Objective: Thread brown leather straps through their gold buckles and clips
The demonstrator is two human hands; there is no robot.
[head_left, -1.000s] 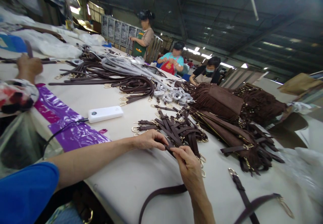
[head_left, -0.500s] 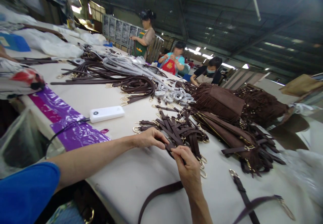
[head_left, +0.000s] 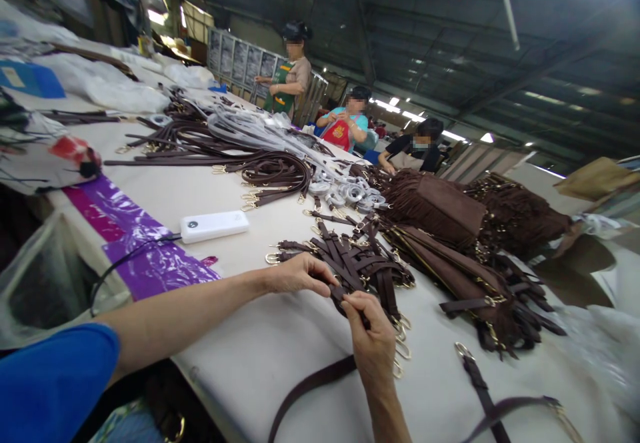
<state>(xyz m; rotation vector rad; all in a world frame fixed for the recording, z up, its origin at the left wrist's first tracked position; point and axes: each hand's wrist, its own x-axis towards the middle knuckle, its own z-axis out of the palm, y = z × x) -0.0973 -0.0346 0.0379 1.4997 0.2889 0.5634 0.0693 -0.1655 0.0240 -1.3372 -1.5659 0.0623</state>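
Between the fingertips of both my hands is a dark brown leather strap (head_left: pixel 310 386), whose tail curves down over the white table toward the front edge. My left hand (head_left: pixel 303 275) pinches it from the left, thumb and forefinger closed. Close beside it, my right hand (head_left: pixel 371 330) pinches the strap from the right; its lower fingers curl out of sight. Just behind my hands lies a pile of short brown straps (head_left: pixel 357 256) with gold clasps. Another strap with a gold buckle (head_left: pixel 477 380) rests at the right front.
A white power bank (head_left: pixel 215 225) with a black cable lies left, by purple plastic film (head_left: pixel 160 256). Fringed brown bags (head_left: pixel 435 203) are heaped at the right. Coiled long straps (head_left: pixel 275 171) and grey wrapped straps (head_left: pixel 250 130) lie farther back. Several co-workers (head_left: pixel 287 83) are beyond the table.
Both hands keep their pinch on the strap, the right shifting slightly. The strap's tail has moved a little to the left. The whole view has shifted slightly.
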